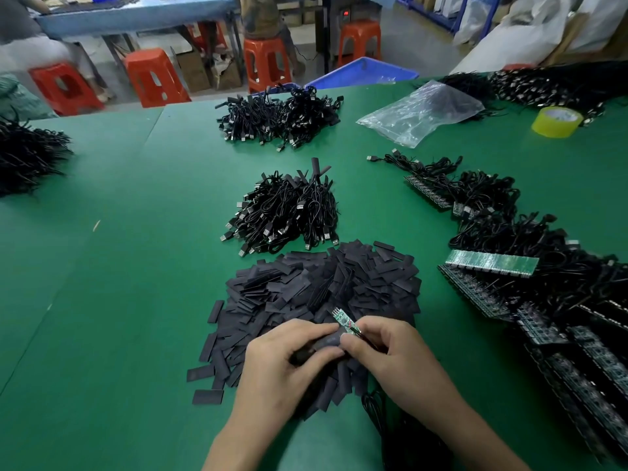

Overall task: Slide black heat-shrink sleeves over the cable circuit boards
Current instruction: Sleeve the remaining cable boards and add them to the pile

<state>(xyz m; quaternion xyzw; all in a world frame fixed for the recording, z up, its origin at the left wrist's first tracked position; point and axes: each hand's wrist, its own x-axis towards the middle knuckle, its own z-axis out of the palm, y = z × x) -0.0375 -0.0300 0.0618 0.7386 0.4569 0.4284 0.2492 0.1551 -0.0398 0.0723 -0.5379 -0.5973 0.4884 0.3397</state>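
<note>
Green circuit board point(343, 320), at six o'clock over the sleeve pile point(326, 294), pinched by the right hand point(384, 355); left hand point(289, 355) pinches a black sleeve point(328, 341). Threading looks underway; next, line up the sleeve's mouth.

A green table point(119, 266) carries a yellow tape roll point(557, 122) near its far right edge, with a crumpled clear bag point(419, 113) lying left of it. Beyond the far edge are a blue bin point(367, 74), red stools point(154, 78), cardboard boxes point(193, 71) under a blue bench point(136, 15), and white sacks point(530, 32) at far right.
</note>
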